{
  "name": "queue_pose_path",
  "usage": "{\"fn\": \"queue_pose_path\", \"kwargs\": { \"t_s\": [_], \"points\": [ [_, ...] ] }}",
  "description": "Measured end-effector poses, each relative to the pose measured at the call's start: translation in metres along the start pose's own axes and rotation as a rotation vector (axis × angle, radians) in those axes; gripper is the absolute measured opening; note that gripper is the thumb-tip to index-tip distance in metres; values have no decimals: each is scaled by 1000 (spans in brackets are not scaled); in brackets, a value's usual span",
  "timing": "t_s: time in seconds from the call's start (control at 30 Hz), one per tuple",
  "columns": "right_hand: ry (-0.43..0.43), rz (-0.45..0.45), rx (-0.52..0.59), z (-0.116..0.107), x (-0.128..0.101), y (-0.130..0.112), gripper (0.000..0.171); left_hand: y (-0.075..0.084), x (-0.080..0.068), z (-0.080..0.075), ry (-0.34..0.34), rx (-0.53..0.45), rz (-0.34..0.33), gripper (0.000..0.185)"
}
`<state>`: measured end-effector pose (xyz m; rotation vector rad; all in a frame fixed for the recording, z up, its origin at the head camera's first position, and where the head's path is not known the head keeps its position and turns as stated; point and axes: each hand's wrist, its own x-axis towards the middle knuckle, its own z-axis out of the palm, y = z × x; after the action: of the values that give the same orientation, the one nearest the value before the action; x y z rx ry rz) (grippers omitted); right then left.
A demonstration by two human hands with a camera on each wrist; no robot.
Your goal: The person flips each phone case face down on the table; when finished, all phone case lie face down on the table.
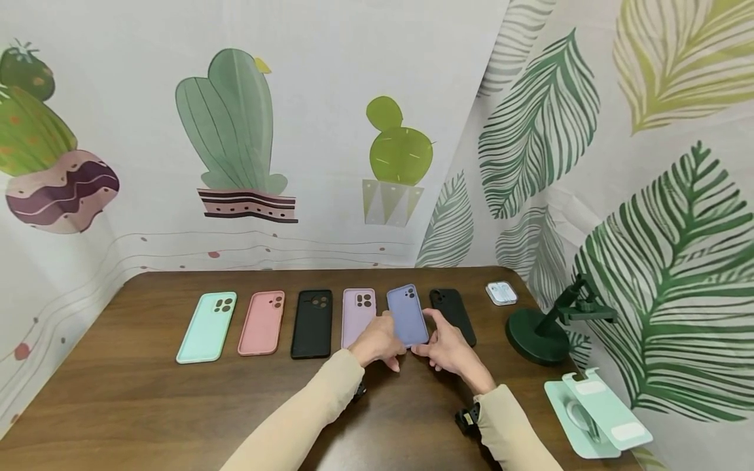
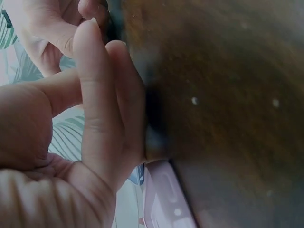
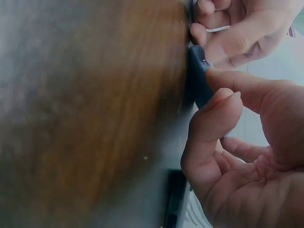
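The left hand [image 1: 377, 340] and right hand [image 1: 449, 347] pinch the blue case [image 1: 406, 315] at its near left and near right corners. It sits between the lilac case [image 1: 357, 319] and right black case [image 1: 456, 311] on the table [image 1: 135, 399].

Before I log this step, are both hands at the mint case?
No: the left hand and right hand are at the periwinkle case.

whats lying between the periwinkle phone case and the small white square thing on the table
The head view shows one black phone case between the periwinkle case and the white square thing, then bare tabletop up to the latter.
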<state>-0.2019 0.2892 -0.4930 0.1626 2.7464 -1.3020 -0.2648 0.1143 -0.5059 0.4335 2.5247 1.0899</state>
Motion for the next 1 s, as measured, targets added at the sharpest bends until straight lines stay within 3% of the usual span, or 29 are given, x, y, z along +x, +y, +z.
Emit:
{"fn": "queue_pose_path", "kwargs": {
  "t_s": [0.13,0.2,0.43,0.7,0.83,0.93,1.0],
  "points": [
    [24,-24,-30,-2,-4,-3,83,11,-17,-10,-77,-213,3,29],
    [32,-35,-41,-3,-6,-5,83,17,-25,-14,-95,-288,0,28],
    [38,-78,-60,-4,-14,-12,84,20,-26,-8,-90,-346,-21,60],
    [33,-114,-67,-3,-17,-19,85,21,-24,-9,-138,-437,-36,49],
    [21,-70,-82,-1,-13,-19,87,19,-26,-14,-183,-505,-49,48],
    [-2,-41,-80,3,-9,-16,88,16,-28,-19,-176,-519,-46,55],
    [-28,-68,-73,5,-4,-8,90,15,-27,-22,-147,-496,-25,64]
  ]
}}
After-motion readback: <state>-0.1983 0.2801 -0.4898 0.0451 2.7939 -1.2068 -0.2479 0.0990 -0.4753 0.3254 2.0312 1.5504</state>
